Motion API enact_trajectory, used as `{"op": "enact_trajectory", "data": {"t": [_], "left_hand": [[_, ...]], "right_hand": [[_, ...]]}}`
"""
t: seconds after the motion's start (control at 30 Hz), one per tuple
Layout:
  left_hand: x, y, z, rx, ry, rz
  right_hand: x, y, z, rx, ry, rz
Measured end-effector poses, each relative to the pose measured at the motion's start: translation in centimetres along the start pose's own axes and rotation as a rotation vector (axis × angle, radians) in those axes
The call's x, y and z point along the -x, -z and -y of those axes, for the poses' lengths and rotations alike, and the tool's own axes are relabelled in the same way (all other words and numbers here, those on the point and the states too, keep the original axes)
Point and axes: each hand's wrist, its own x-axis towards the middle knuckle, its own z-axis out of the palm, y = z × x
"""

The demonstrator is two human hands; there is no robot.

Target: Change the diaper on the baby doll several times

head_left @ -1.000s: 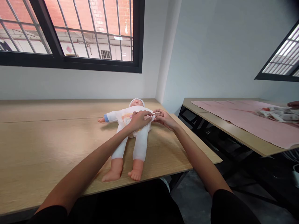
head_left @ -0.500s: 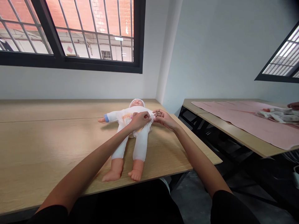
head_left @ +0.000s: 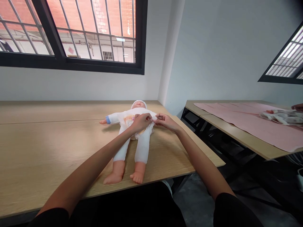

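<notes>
A baby doll (head_left: 142, 148) in white clothes and a white cap lies on its back, its feet toward me. Round its hips sits a diaper (head_left: 138, 134) with a coloured print on the front. My left hand (head_left: 142, 121) lies across the diaper's front, fingers pinched on its edge at the doll's side, on my right. Close beside it, my right hand (head_left: 166, 122) pinches the diaper's side with thumb and fingertips. The two hands' fingertips almost meet. The exact bit of diaper between the fingers is too small to make out.
The doll lies on a wooden table (head_left: 59, 151) near its right edge. Across a gap on the right, another table (head_left: 227, 126) bears a pink cloth (head_left: 227, 115) and a patterned fabric bundle (head_left: 281, 116), with another person's hand (head_left: 297, 107) beside it. A barred window is ahead.
My right hand's raised fingers have drawn down and closed together at the diaper's side. My left hand and the doll have hardly moved.
</notes>
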Motion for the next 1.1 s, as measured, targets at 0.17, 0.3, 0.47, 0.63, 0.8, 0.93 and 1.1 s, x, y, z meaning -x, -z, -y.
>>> {"op": "enact_trajectory", "data": {"t": [0.17, 0.3, 0.47, 0.63, 0.8, 0.93, 1.1], "left_hand": [[0.02, -0.01, 0.03, 0.008, -0.004, -0.006], [0.02, -0.05, -0.09, 0.010, 0.012, -0.012], [-0.01, -0.10, -0.20, -0.023, 0.016, -0.026], [-0.04, -0.07, -0.22, -0.020, 0.024, -0.022], [-0.04, -0.05, -0.22, -0.025, 0.026, -0.019], [-0.03, -0.07, -0.17, -0.023, 0.032, -0.015], [0.01, -0.09, -0.18, -0.018, 0.025, -0.015]], "right_hand": [[0.13, -0.19, 0.23, 0.053, 0.008, -0.017], [0.00, 0.14, 0.07, 0.056, 0.043, -0.045], [0.00, 0.19, 0.20, 0.057, 0.041, -0.117], [0.10, -0.05, 0.48, 0.056, 0.044, -0.138], [-0.13, 0.03, 0.31, 0.035, 0.087, -0.145], [-0.16, 0.14, 0.20, 0.081, 0.100, -0.123], [-0.34, 0.35, -0.14, 0.061, 0.046, -0.102]]}}
